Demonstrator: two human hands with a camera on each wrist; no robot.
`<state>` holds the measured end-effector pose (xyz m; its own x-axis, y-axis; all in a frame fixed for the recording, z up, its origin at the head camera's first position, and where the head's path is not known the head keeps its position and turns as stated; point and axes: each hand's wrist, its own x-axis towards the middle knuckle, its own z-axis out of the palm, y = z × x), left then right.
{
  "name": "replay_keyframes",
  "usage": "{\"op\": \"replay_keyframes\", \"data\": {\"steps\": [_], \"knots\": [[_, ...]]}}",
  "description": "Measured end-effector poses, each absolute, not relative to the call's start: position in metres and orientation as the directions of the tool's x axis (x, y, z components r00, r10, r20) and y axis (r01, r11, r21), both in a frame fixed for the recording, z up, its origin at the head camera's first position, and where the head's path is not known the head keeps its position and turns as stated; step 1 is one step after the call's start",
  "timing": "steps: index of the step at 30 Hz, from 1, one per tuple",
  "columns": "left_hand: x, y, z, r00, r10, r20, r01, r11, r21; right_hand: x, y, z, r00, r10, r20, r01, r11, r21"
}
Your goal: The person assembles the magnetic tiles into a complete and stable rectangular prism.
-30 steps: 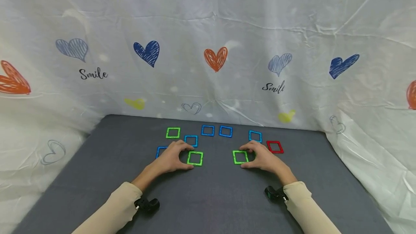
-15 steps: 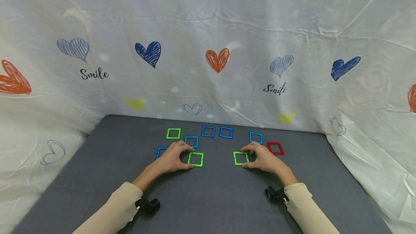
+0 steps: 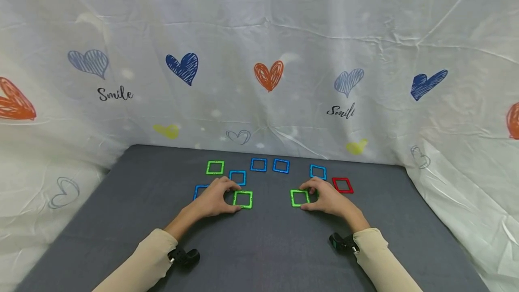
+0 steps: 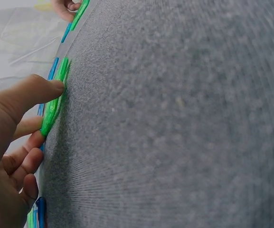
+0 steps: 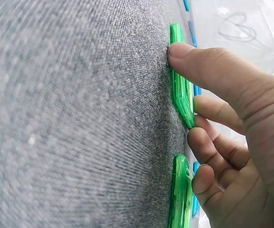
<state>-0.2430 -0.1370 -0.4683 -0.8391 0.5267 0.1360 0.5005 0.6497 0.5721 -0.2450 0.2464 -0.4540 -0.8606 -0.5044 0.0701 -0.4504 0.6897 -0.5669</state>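
In the head view, my left hand [image 3: 215, 198] pinches a green square magnetic tile [image 3: 251, 199] with an open middle. Its thumb is on the near edge and its fingers are at the far edge. To the right, my right hand [image 3: 329, 199] pinches another green square tile [image 3: 292, 198] the same way. A gap of grey table separates the two tiles. Both wrist views show each held tile edge-on: the left one [image 4: 57, 97] and the right one [image 5: 180, 85]. Whether they touch the cloth is hard to tell.
Behind the hands lie blue tiles [image 3: 258, 171], a green tile [image 3: 215, 174] and a red tile [image 3: 343, 192]. A blue tile [image 3: 196, 193] is partly hidden by my left hand. The right wrist view has another green tile [image 5: 178, 194]. A white curtain [image 3: 227, 102] borders the table.
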Motion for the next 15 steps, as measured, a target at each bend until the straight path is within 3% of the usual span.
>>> {"op": "replay_keyframes", "data": {"steps": [15], "knots": [[-0.2475, -0.1299, -0.4663, -0.835, 0.521, 0.175, 0.516, 0.631, 0.579, -0.2458, 0.2411, -0.4514, -0.859, -0.502, 0.096, -0.455, 0.666, -0.591]]}}
